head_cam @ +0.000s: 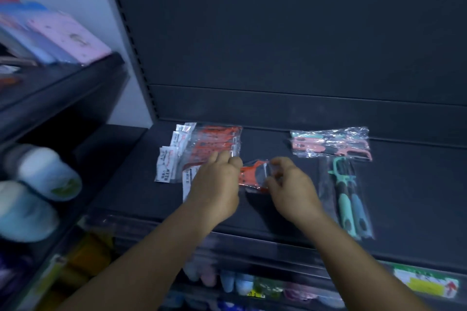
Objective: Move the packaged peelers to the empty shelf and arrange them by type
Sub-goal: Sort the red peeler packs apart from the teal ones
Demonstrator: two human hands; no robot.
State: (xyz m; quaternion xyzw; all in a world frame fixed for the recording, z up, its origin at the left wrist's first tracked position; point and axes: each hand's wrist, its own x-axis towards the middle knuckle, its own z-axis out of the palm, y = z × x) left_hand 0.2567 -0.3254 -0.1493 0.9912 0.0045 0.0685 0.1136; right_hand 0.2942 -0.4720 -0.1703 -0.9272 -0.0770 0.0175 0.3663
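Orange peelers in clear wrappers are lying in a small overlapping stack (202, 149) toward the left of the dark shelf (404, 197), their white header cards pointing left. One more orange peeler (254, 175) in its wrapper is sitting just right of that stack, between the two hands and in front of the pile. The left hand (217, 184) is reaching over the near edge of the stack with its fingers curled down onto the wrappers; whether it is actually pinching one is hard to tell, since the fingertips are hidden. The right hand (290, 187) is pinching the right end of the single orange peeler's wrapper between thumb and curled fingers.

Further right, well apart from the orange ones, a packet of pink peelers (331, 145) is lying crosswise near the back of the shelf. Just in front of it, a packet of teal peelers (347, 197) is lying lengthwise, handles pointing toward the shelf's front edge.

On the neighbouring rack to the left, pink and blue boxes (65, 38) are standing on an upper level, and pale rounded items (38, 184), blurred, are sitting below.
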